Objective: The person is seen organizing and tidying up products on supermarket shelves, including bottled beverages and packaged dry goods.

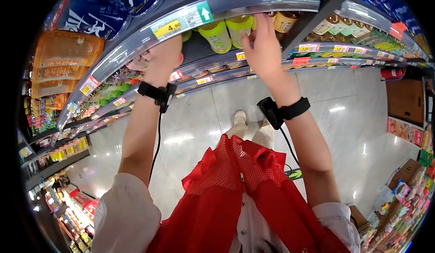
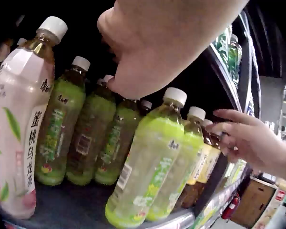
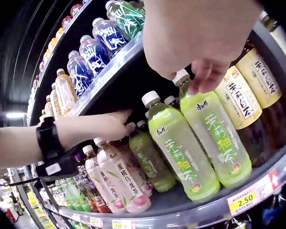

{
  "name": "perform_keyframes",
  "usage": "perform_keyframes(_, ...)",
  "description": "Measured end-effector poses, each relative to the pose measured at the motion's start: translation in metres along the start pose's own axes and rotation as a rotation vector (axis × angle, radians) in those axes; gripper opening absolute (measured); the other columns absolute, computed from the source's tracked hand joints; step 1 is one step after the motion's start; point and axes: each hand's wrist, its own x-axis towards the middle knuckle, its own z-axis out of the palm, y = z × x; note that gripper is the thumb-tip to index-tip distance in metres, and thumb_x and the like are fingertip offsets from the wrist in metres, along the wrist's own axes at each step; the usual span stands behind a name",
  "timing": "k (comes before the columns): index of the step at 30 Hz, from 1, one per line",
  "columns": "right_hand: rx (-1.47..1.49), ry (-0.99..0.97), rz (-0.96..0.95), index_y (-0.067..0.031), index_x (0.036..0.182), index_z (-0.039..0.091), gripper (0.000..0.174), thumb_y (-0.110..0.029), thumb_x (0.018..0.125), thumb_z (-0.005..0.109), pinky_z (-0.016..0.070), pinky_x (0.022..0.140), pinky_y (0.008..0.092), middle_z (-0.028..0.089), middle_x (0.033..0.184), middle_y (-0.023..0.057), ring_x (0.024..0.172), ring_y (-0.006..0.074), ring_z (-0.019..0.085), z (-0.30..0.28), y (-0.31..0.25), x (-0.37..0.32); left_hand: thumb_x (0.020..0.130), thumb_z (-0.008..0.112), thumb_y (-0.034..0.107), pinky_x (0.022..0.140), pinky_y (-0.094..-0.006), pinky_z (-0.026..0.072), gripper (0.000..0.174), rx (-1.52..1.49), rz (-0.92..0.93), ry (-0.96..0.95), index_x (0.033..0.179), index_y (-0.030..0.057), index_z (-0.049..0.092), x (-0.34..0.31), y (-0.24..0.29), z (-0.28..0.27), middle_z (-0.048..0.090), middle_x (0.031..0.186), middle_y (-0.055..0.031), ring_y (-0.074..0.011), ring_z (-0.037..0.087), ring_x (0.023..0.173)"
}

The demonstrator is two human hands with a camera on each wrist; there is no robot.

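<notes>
My left hand (image 1: 165,57) reaches into the shelf, over the back row of green-labelled tea bottles (image 2: 59,129). In the left wrist view its thumb side is close to a white cap, and most of its fingers are hidden. My right hand (image 3: 200,43) is at the top of a front bottle of jasmine pomelo tea (image 3: 217,138), fingertips overlapping its neck and cap. In the head view the fingers of that hand extend forward with the thumb apart. A second light-green bottle (image 3: 181,148) stands upright beside it, between my hands.
Pink peach oolong bottles (image 2: 21,119) stand left of the green ones, yellow-labelled tea bottles (image 3: 238,98) to the right. A shelf edge with a price tag (image 1: 166,29) runs above my hands. Blue-labelled bottles (image 3: 109,38) fill the upper shelf. Grey floor (image 1: 195,112) lies below.
</notes>
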Motion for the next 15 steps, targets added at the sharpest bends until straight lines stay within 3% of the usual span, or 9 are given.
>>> perform_keyframes(2,0.017,-0.006,0.004,-0.0033,0.117,0.036,0.048,-0.012,0.076,0.058,0.0501,0.067,0.0406,0.044,0.112,0.0182,0.087,0.0381,0.054,-0.024,-0.003,-0.005,0.082,0.053,0.024,0.087,-0.0375,0.0412,0.034,0.187,0.153,0.297,0.109,0.0050,0.054,0.010,-0.035,0.040,0.057,0.107,-0.0130,-0.0256,0.054,0.101)
perform_keyframes(3,0.038,-0.028,0.001,-0.0037,0.118,0.035,0.049,-0.012,0.076,0.058,0.0500,0.068,0.0400,0.044,0.112,0.0180,0.088,0.0379,0.054,-0.034,-0.004,-0.007,0.082,0.053,0.024,0.087,-0.0375,0.0412,0.034,0.187,0.167,0.309,0.109,0.0050,0.054,0.012,-0.029,0.027,0.057,0.107,-0.0130,-0.0256,0.054,0.101)
perform_keyframes(5,0.038,-0.016,0.017,-0.0046,0.120,0.035,0.049,-0.011,0.076,0.057,0.0496,0.067,0.0400,0.045,0.112,0.0174,0.086,0.0371,0.055,-0.057,-0.009,-0.012,0.085,0.051,0.030,0.089,-0.0369,0.0397,0.038,-0.411,-0.168,0.081,0.115,0.0067,0.051,0.009,-0.019,-0.006,0.054,0.114,-0.0111,-0.0264,0.051,0.107)
perform_keyframes(6,0.041,-0.037,0.033,-0.0050,0.120,0.036,0.049,-0.011,0.076,0.057,0.0494,0.067,0.0405,0.045,0.111,0.0170,0.086,0.0369,0.055,-0.068,-0.012,-0.013,0.085,0.050,0.031,0.089,-0.0376,0.0395,0.038,0.086,0.053,0.211,0.115,0.0077,0.051,0.010,-0.023,-0.011,0.055,0.113,-0.0108,-0.0280,0.051,0.106)
perform_keyframes(7,0.044,-0.059,0.048,-0.0053,0.120,0.036,0.049,-0.011,0.076,0.057,0.0492,0.067,0.0411,0.045,0.111,0.0167,0.085,0.0367,0.055,-0.076,-0.014,-0.013,0.085,0.050,0.031,0.089,-0.0376,0.0395,0.038,0.084,0.059,0.222,0.115,0.0077,0.051,0.013,-0.019,-0.012,0.055,0.113,-0.0108,-0.0280,0.051,0.106)
perform_keyframes(13,0.036,-0.113,0.056,-0.0063,0.118,0.037,0.047,-0.011,0.076,0.057,0.0491,0.065,0.0407,0.046,0.110,0.0162,0.083,0.0365,0.056,-0.097,-0.034,-0.024,0.084,0.051,0.028,0.088,-0.0382,0.0397,0.034,-0.473,-0.277,0.301,0.109,0.0051,0.054,0.012,-0.012,-0.023,0.057,0.108,-0.0132,-0.0289,0.053,0.102)
perform_keyframes(15,0.035,-0.126,0.057,-0.0065,0.118,0.037,0.047,-0.011,0.076,0.057,0.0490,0.065,0.0404,0.046,0.110,0.0163,0.082,0.0364,0.056,-0.098,-0.046,-0.028,0.083,0.052,0.025,0.083,-0.0386,0.0421,0.030,-0.525,-0.273,0.248,0.104,0.0038,0.055,0.003,-0.005,-0.039,0.058,0.103,-0.0140,-0.0301,0.055,0.095)
